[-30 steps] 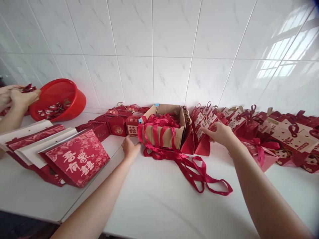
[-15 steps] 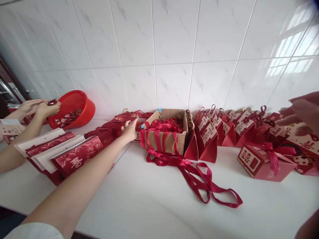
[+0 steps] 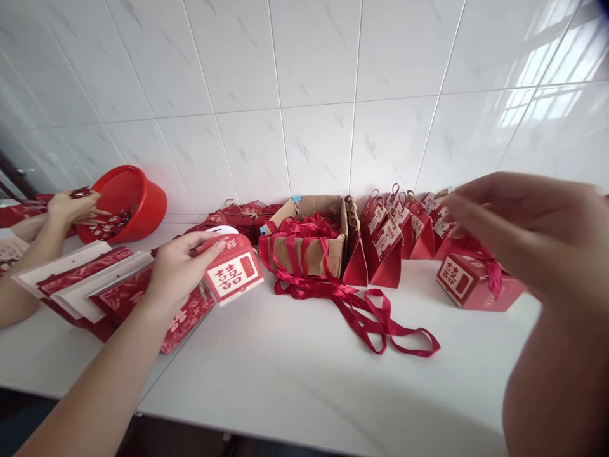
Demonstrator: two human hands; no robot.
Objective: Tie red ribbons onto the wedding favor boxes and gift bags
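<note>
Marbled white tiles (image 3: 314,57) meet the white table (image 3: 285,381) along its back edge. Apparently complete: one bow-tied box (image 3: 483,292), standing on the right. No bow shows on the red-and-white box (image 3: 233,274), gripped in the left hand (image 3: 178,270) above the table's left part. Loose ribbon (image 3: 339,294) spills from the carton (image 3: 335,257) toward the front edge. Right hand (image 3: 535,238), blurred, raised and open, apparently empty.

The left forearm (image 3: 111,374) extends across the front edge of the tabletop (image 3: 295,374), inclined up and to the right. The left hand (image 3: 179,266) is closed in a pinch hold, thumb opposed to fingers. The right forearm (image 3: 556,393) stands steeply; the right hand (image 3: 537,235), blurred, is raised above the tabletop, wrist bent, fingers extended leftward.
</note>
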